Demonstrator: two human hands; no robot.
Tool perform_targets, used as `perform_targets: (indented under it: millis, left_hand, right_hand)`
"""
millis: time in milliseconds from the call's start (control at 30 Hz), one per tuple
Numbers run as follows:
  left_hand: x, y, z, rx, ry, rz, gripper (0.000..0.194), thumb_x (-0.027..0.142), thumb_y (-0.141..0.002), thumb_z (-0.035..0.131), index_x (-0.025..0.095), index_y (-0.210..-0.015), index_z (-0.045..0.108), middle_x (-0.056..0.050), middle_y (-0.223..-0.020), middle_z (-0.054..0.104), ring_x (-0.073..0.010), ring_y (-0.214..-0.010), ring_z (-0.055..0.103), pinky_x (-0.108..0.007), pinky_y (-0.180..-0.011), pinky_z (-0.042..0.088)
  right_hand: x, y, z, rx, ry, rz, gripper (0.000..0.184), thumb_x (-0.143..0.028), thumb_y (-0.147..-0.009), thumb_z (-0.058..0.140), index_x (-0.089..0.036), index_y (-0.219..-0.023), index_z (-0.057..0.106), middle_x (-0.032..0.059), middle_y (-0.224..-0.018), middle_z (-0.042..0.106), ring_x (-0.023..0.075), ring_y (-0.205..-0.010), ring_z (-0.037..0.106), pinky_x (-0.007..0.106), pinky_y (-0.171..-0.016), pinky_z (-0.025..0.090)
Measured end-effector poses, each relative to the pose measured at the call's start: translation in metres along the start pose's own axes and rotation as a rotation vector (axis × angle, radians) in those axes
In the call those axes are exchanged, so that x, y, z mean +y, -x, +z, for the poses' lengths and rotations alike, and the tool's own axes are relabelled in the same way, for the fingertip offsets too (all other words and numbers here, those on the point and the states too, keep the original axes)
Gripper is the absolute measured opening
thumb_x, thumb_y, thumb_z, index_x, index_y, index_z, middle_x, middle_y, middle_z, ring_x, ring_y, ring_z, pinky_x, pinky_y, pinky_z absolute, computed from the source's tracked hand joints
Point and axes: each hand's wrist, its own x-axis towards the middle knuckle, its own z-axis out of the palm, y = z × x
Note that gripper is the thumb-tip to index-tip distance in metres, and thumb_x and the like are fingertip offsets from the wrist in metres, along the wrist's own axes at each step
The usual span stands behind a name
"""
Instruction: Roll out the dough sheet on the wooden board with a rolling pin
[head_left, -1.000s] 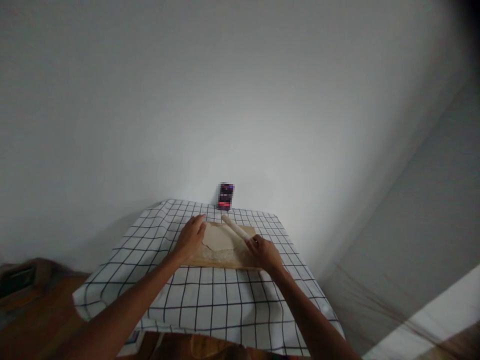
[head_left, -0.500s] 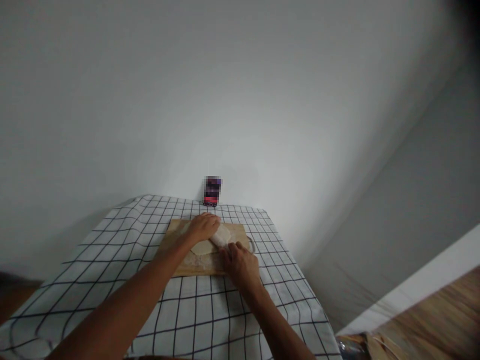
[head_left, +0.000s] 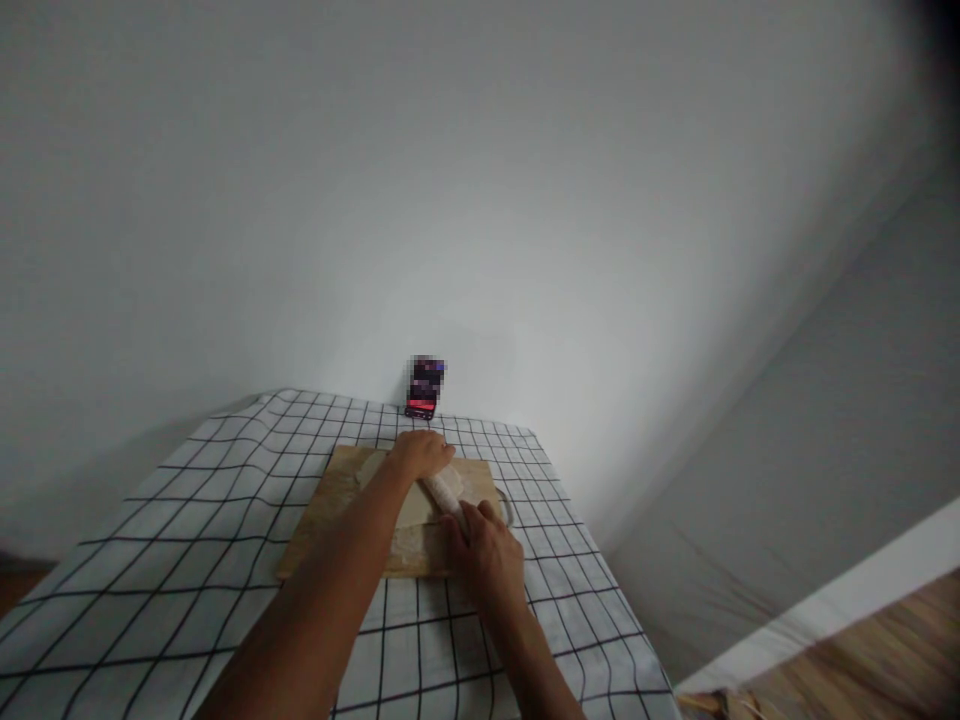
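A floured rolling pin (head_left: 445, 493) lies slanted across a flat sheet of pale dough (head_left: 413, 508). My left hand (head_left: 423, 453) is closed over the pin's far end, and my right hand (head_left: 487, 545) grips its near end. Beneath the dough is a wooden board (head_left: 319, 510) dusted with flour, with a loop handle (head_left: 508, 508) at its right side. My left forearm hides part of the dough and the board's left half.
A white tablecloth with black grid lines (head_left: 247, 480) covers the table. At its back edge a phone (head_left: 425, 388) with a blurred screen leans against the pale wall (head_left: 480, 250). Wooden floor (head_left: 877, 640) shows at lower right, beside the table.
Both hands have shifted slightly to the right with the rolling pin, which now shows more clearly between them. The camera view has also moved a little.
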Motion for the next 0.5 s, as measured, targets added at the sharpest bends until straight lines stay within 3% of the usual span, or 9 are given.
perform_targets:
  millis: [300,500]
  left_hand:
    - [0.001,-0.013,0.006,-0.011,0.045,-0.018,0.040,0.040,-0.094,0.050,0.015,-0.093,0.080,-0.023,-0.105,0.078,-0.0328,-0.097,0.073,-0.043,-0.083,0.050]
    - [0.007,-0.015,0.009,0.051,0.077,-0.043,0.033,0.035,-0.085,0.061,0.009,-0.094,0.080,-0.025,-0.100,0.078,-0.0350,-0.097,0.074,-0.043,-0.084,0.053]
  right_hand:
    - [0.003,0.003,0.011,0.032,-0.112,0.029,0.031,-0.038,-0.105,0.043,-0.025,-0.110,0.071,0.0091,-0.102,0.067,0.0241,-0.086,0.067,0.032,-0.067,0.049]
    - [0.012,-0.001,0.016,0.004,-0.151,0.027,0.033,-0.042,-0.106,0.041,-0.027,-0.100,0.069,0.0081,-0.097,0.068,0.0235,-0.080,0.069,0.032,-0.063,0.048]
